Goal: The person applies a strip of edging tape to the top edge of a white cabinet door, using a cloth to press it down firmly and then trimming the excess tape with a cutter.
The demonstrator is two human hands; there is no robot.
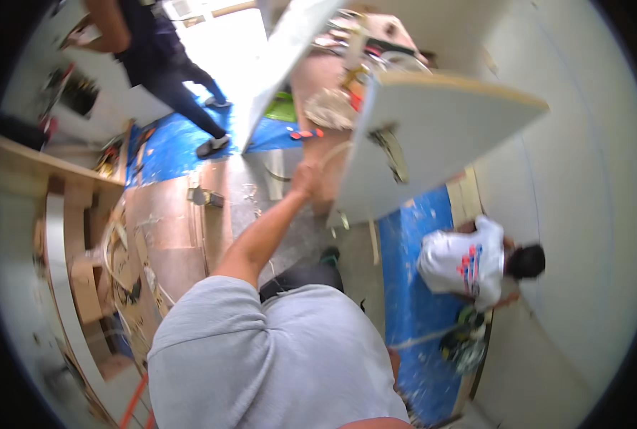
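My left hand (306, 179) reaches forward, with the arm bare below a grey short sleeve. Motion blurs its fingers, so whether they grip anything is unclear. Just right of it, a pale curved strip (335, 159) runs close by the hand. A white door panel (433, 136) with a metal lever handle (390, 154) stands to the right of the hand, its edge wood-coloured. Beyond the hand lies a small orange and blue tool (307, 134). Only a sliver of skin shows beside my shirt on the right; my right hand itself is out of sight.
A co-worker in a white T-shirt (465, 261) crouches by the right wall on blue floor sheeting (411, 286). Another person in dark clothes (164, 61) stands far left. Brown boards (164, 214) cover the floor at left. A cluttered workbench (318, 71) stands ahead.
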